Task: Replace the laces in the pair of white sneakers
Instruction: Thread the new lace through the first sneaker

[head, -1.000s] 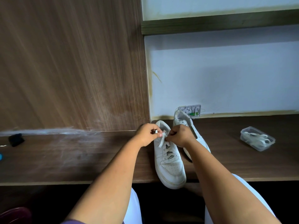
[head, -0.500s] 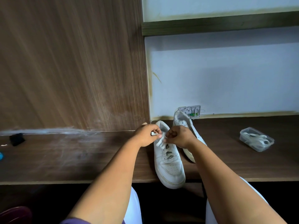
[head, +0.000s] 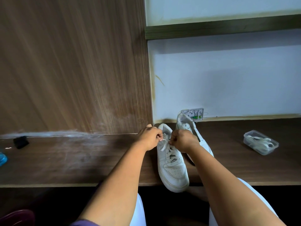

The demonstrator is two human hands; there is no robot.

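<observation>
Two white sneakers stand on the wooden shelf (head: 81, 163). The near sneaker (head: 173, 170) points its toe over the shelf's front edge. The second sneaker (head: 187, 123) lies behind it to the right, partly hidden by my right arm. My left hand (head: 150, 138) and my right hand (head: 183, 141) meet over the top eyelets of the near sneaker. Each pinches a part of its white lace (head: 164, 145), and a loose end hangs below my left fingers.
A clear plastic box (head: 260, 142) with white laces in it sits on the shelf at the right. A black object (head: 21, 141) and a blue one (head: 2, 158) lie at the far left. A wood panel (head: 73, 66) and a white wall (head: 228, 82) rise behind.
Both hands stay at the top of the near sneaker. They have drawn slightly apart, and the lace now stretches between them with an end hanging down.
</observation>
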